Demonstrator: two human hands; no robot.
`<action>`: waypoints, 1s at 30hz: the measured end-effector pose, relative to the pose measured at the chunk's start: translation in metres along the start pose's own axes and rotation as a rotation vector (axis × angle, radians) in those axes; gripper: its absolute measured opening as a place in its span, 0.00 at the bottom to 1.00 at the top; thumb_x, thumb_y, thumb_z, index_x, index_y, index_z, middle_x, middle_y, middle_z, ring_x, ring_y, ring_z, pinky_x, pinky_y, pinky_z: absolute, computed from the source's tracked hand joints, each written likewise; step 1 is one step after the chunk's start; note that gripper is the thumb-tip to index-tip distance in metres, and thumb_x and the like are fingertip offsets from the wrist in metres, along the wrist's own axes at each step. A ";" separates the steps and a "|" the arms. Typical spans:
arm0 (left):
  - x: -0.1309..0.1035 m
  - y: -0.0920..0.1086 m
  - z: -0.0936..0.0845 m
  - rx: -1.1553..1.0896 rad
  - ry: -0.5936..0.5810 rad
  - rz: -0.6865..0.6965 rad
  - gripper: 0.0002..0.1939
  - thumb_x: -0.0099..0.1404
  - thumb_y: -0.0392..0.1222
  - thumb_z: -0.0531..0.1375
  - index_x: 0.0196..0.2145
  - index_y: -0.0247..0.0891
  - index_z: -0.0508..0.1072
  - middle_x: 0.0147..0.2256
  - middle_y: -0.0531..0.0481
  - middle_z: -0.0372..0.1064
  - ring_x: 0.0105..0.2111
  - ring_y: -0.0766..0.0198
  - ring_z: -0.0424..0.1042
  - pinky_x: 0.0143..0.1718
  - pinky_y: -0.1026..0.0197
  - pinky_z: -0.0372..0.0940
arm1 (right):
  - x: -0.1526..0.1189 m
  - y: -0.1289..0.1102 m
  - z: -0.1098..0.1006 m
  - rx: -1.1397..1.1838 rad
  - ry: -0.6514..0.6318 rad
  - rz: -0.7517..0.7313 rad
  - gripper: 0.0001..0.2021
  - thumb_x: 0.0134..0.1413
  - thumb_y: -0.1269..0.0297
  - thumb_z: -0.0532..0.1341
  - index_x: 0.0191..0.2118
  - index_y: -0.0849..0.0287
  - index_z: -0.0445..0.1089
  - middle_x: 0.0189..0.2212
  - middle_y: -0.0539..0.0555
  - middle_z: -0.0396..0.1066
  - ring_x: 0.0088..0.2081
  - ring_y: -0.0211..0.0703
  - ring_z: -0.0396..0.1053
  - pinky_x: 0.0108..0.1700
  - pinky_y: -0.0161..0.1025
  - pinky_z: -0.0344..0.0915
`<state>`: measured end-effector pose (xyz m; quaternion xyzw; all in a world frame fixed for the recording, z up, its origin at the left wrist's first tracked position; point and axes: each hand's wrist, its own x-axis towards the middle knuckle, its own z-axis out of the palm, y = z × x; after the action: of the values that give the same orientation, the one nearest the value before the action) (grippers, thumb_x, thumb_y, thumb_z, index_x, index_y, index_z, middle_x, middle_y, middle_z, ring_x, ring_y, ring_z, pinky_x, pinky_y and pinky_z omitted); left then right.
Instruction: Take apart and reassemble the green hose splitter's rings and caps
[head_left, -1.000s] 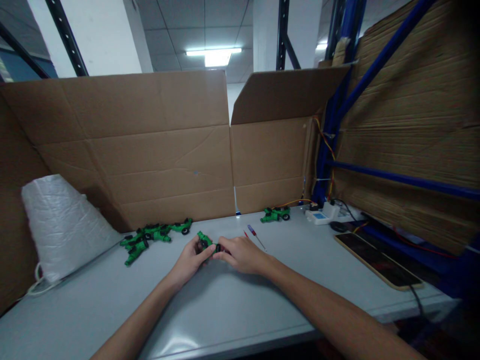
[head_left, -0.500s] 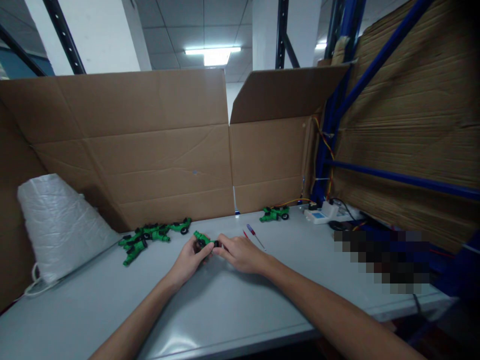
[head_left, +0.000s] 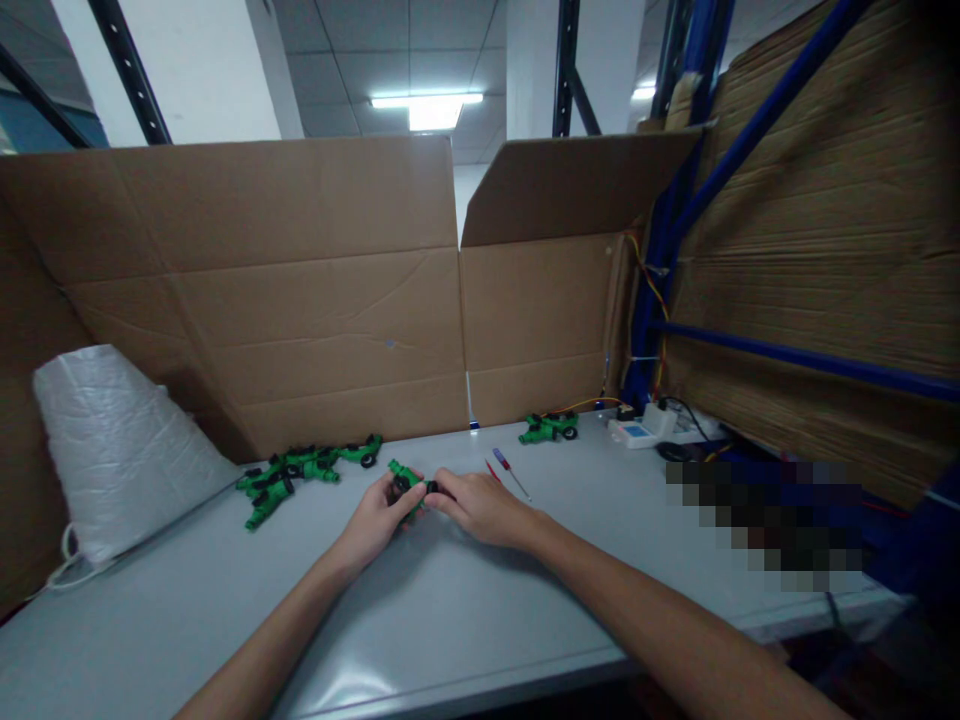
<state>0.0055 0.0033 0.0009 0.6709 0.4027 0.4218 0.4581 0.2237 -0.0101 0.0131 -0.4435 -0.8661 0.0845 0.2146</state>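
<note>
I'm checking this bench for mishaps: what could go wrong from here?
The green-and-black piece is small and sits in the left hand, with the right hand's fingertips at its black end, so it could slip and drop onto the table.

The purple-handled screwdriver lies loose just beyond the right hand; a stray knuckle might knock it.

The similar green pieces lie bunched together at left, so lifting one might drag another.

A workshop, judging by worktable (head_left: 465, 620), screwdriver (head_left: 502, 459) and racking (head_left: 645, 320) (blue-painted).
</note>
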 end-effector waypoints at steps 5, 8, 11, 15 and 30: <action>0.001 -0.002 -0.001 -0.001 0.006 0.004 0.30 0.63 0.64 0.68 0.49 0.34 0.73 0.31 0.51 0.71 0.28 0.64 0.69 0.26 0.66 0.64 | 0.000 -0.001 -0.002 0.005 -0.010 0.008 0.15 0.76 0.50 0.52 0.49 0.56 0.68 0.41 0.57 0.80 0.42 0.50 0.77 0.37 0.37 0.53; 0.000 -0.001 -0.001 0.010 0.007 -0.001 0.31 0.63 0.64 0.68 0.49 0.34 0.74 0.30 0.51 0.71 0.27 0.65 0.69 0.26 0.66 0.62 | -0.001 -0.002 -0.004 -0.009 -0.012 0.008 0.16 0.76 0.49 0.52 0.50 0.56 0.68 0.42 0.58 0.80 0.42 0.50 0.77 0.38 0.37 0.54; 0.000 0.000 -0.001 0.008 0.012 -0.011 0.30 0.62 0.64 0.68 0.49 0.35 0.74 0.28 0.53 0.70 0.25 0.66 0.67 0.25 0.66 0.60 | -0.001 -0.002 -0.005 -0.049 -0.008 -0.005 0.16 0.77 0.49 0.52 0.50 0.56 0.68 0.42 0.58 0.80 0.41 0.51 0.77 0.38 0.38 0.54; -0.001 0.002 -0.001 0.006 0.019 -0.017 0.31 0.62 0.65 0.68 0.48 0.34 0.74 0.28 0.53 0.69 0.24 0.67 0.66 0.24 0.67 0.59 | -0.002 -0.003 -0.006 -0.088 0.000 -0.029 0.16 0.77 0.50 0.52 0.50 0.57 0.68 0.41 0.58 0.80 0.41 0.51 0.78 0.37 0.38 0.53; 0.002 -0.002 0.000 0.010 -0.001 -0.002 0.29 0.63 0.64 0.67 0.45 0.35 0.71 0.27 0.55 0.67 0.23 0.69 0.64 0.23 0.67 0.59 | -0.002 -0.001 -0.004 -0.010 0.005 -0.010 0.17 0.75 0.49 0.53 0.48 0.57 0.69 0.38 0.57 0.79 0.39 0.48 0.75 0.36 0.37 0.52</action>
<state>0.0055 0.0054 -0.0011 0.6729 0.4051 0.4192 0.4554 0.2257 -0.0127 0.0168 -0.4405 -0.8682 0.0779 0.2148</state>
